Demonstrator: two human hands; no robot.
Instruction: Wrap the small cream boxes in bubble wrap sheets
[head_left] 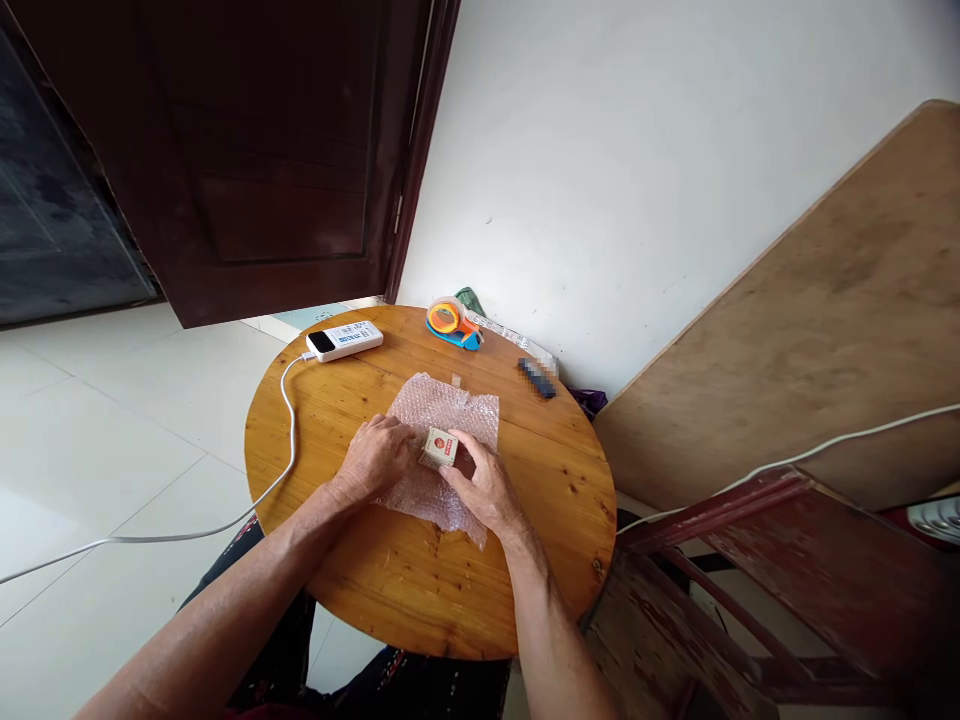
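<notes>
Round table of varnished yellow-brown wood (555,570) before a white wall (637,180): hand positions at a small cream cardboard box with red print (439,447)

Left of the wall stands a dark red-brown panelled door (277,180) above pale, glossy floor tiles (135,430); at right, a large brown wooden board (810,300) leans behind a worn dark-red wooden chair (810,560). Near the middle of the tabletop lies a crinkled sheet of translucent, pinkish bubble wrap (431,395), and the box is over it, between the two hands. The right hand (486,485) holds the box from its right side, thumb toward the near edge and forefinger toward the far one, with a narrow span between them. The left hand (377,455) lies palm down over the wrap's left edge, fingers close together and pointing to the box; whether they grip anything cannot be told. Along the far rim are a white rectangular device with a black panel (346,340), joined to a white cable (180,538), an orange-and-blue tape dispenser (456,334), and a dark elongated object (537,378), its details obscured by pixelation.
</notes>
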